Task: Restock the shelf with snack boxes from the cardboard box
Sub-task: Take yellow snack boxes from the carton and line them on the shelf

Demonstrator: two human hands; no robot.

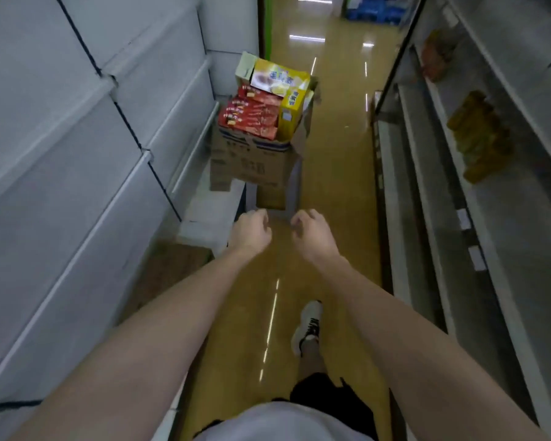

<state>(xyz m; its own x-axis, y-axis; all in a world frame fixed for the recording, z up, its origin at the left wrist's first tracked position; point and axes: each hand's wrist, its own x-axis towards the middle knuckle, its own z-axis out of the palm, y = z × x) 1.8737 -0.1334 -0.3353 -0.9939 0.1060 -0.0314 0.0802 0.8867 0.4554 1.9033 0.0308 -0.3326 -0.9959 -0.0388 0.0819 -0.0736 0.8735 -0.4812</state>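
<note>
Head view: both hands (280,232) loosely curled, empty.

A glossy tan floor (331,128) is seen running down the aisle. 1 white sneaker (307,326) is planted on it. At the floor's far end, blue packs (372,11) are stacked, too blurred to be identified.

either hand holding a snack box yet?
No. The left hand and right hand are both empty, loosely curled, short of the cardboard box holding the snack boxes.
</note>
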